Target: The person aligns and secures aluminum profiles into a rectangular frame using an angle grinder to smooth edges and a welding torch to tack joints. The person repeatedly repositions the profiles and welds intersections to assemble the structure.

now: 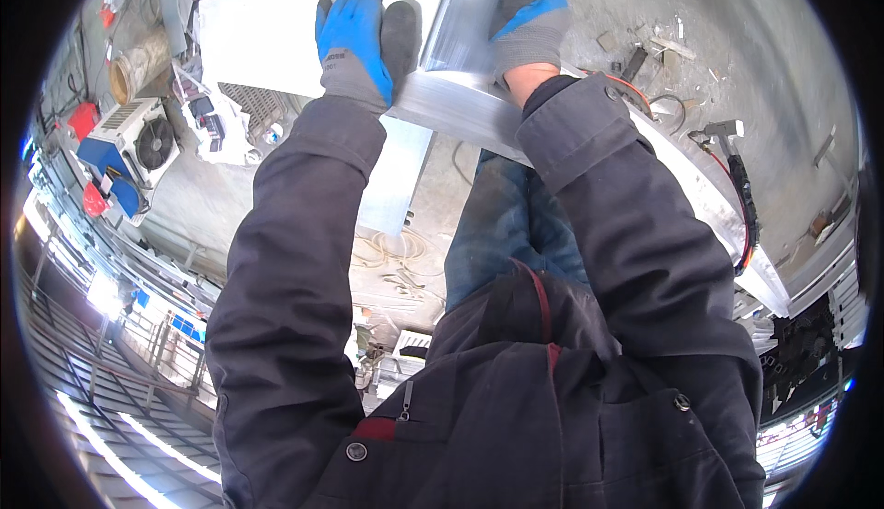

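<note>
My left hand, in a blue and grey work glove with dark fingertips, rests where a pale flat metal strip meets a silvery metal channel. Its thumb stands apart from the fingers and lies against the channel's left side. Gloved alike, my right hand grips the right side of the channel; its far fingertips run out at the upper edge of view. Below both hands a curved metal beam passes crosswise. Another flat metal piece extends from under it toward me.
On the right, a welding torch with a cable hangs by the long beam. Scraps litter the grey floor. At left are a blue and white machine with a fan, a wire spool and red helmets. Coiled cord lies near my legs.
</note>
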`<state>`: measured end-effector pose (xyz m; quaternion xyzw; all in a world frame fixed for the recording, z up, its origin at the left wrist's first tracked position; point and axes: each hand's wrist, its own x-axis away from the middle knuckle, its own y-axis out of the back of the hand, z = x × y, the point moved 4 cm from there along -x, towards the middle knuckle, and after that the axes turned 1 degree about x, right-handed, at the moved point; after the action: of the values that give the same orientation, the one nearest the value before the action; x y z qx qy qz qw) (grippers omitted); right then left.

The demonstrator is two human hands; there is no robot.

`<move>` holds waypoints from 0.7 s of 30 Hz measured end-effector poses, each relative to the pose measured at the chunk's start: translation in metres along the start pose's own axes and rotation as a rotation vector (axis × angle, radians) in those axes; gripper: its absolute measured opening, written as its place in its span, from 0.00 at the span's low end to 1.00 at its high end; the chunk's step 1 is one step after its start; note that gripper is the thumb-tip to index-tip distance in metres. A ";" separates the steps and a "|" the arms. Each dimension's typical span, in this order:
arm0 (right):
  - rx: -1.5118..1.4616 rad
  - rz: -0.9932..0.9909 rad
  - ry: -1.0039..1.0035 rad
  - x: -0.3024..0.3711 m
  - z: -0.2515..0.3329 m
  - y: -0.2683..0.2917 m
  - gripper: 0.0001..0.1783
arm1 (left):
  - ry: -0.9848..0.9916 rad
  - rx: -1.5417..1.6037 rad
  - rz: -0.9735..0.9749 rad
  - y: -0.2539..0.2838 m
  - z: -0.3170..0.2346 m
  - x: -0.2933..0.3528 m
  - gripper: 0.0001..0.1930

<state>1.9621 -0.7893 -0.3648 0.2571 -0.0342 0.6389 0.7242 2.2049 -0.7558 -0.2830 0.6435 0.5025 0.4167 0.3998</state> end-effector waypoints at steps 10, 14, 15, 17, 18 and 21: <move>-0.388 0.009 -0.070 -0.008 -0.007 -0.015 0.21 | 0.079 0.287 -0.035 -0.007 0.008 0.002 0.28; -0.044 -0.083 -0.062 0.002 0.011 -0.009 0.23 | -0.064 0.004 -0.144 0.008 -0.005 0.001 0.18; -0.028 -0.102 0.015 0.005 0.021 -0.006 0.24 | -0.029 0.065 -0.114 0.009 -0.006 0.000 0.24; -0.093 -0.094 -0.028 0.010 0.034 0.002 0.26 | 0.019 0.133 -0.067 0.012 -0.007 -0.001 0.30; -0.043 -0.067 -0.037 0.010 0.042 0.003 0.25 | 0.032 0.141 -0.049 0.012 -0.008 -0.002 0.30; 0.028 -0.047 -0.076 0.011 0.058 0.008 0.23 | 0.031 0.124 -0.028 0.014 -0.009 -0.004 0.30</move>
<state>1.9727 -0.8033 -0.3082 0.2920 -0.0464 0.6120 0.7335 2.2002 -0.7607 -0.2678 0.6533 0.5425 0.3891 0.3572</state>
